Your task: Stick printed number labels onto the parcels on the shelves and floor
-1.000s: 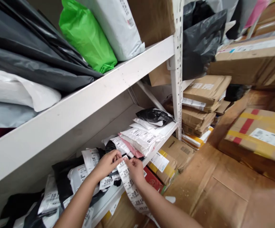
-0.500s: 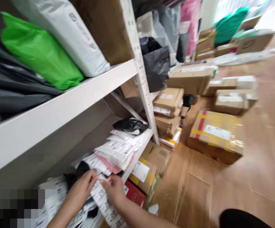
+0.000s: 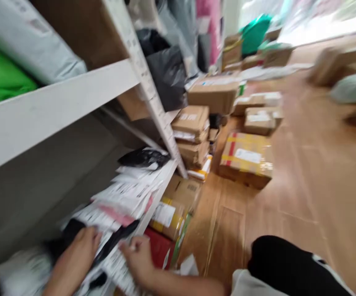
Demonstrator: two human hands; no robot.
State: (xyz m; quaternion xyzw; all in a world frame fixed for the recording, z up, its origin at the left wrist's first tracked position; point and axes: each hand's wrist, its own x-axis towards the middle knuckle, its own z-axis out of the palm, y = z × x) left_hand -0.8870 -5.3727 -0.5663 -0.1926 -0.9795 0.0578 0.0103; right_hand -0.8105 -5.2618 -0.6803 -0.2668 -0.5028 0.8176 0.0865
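Observation:
My right hand [image 3: 139, 261] is closed on the edge of a strip of printed labels [image 3: 116, 269], which hangs down toward the bottom of the view. A little to the left is my left hand [image 3: 82, 248], its fingers curled over the mailing bags on the lower shelf; motion blur hides what they hold, if anything. White mailing bags [image 3: 125, 191] with printed labels lie in a heap just beyond both hands, a pink bag [image 3: 118, 214] among them. A black plastic bag [image 3: 143, 157] rests at the heap's far end.
A white metal shelf post [image 3: 147, 86] rises ahead. Above, the upper shelf edge [image 3: 60, 100] bears a green bag [image 3: 2, 74] and a grey bag [image 3: 33, 41]. Cardboard boxes [image 3: 193, 123] are stacked beyond the post; a yellow-taped box [image 3: 247, 158] sits on the wooden floor. My black-clad knee [image 3: 285, 263] shows below.
The view has swung right, so shelf and boxes sit further left in it. My hands have drawn apart; the label strip stays with my right hand, and my left hand has come off it.

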